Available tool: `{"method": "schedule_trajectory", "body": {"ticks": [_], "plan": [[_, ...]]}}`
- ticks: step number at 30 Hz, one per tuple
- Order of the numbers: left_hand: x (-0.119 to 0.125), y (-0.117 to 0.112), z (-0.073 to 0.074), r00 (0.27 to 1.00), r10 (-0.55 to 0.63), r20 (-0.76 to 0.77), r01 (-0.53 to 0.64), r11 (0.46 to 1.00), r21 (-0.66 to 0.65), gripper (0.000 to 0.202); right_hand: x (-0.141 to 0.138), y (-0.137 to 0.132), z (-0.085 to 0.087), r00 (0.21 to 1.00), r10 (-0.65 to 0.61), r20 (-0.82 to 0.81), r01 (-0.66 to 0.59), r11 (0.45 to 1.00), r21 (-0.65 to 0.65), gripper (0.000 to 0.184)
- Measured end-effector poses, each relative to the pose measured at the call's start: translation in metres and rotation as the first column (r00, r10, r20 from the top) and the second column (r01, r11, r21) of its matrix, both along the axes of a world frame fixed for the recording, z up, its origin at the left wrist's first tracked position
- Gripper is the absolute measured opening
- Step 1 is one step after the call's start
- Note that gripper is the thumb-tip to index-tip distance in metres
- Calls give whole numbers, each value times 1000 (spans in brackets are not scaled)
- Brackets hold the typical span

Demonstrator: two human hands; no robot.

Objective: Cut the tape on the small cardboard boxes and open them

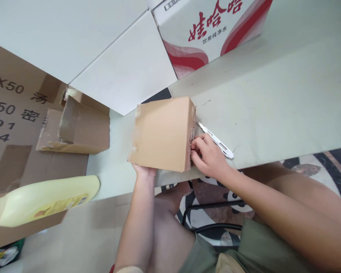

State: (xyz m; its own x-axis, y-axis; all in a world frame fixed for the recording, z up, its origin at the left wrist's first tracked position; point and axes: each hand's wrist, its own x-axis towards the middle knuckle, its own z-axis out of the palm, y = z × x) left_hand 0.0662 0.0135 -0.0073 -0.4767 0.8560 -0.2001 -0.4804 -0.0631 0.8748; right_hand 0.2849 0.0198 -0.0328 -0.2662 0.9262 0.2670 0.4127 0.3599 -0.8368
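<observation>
Cardboard box [161, 132] at the near edge of the desk [272, 94], both hands on it.
Left hand [144, 171] under the box's near side, fingers hidden, seemingly gripping. Right hand [207, 156] pinches its ragged right edge. White cutter [216, 141] lies on the desk just behind that hand.

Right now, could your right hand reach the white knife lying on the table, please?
Probably yes: the white knife lies on the bare table beside the right hand, nothing between them, though it grips the edge of the cardboard box.
</observation>
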Motion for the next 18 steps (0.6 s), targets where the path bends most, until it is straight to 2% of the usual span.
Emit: {"method": "schedule_trajectory", "body": {"ticks": [10, 18], "plan": [[-2, 0, -3, 1000, 13, -12, -13, 1000, -8, 39, 1, 0, 0, 1000, 9, -5, -9, 1000, -5, 4], [-4, -1, -5, 999, 13, -29, -14, 1000, -12, 46, 0, 0, 0, 1000, 6, -2, -6, 1000, -7, 4]]}}
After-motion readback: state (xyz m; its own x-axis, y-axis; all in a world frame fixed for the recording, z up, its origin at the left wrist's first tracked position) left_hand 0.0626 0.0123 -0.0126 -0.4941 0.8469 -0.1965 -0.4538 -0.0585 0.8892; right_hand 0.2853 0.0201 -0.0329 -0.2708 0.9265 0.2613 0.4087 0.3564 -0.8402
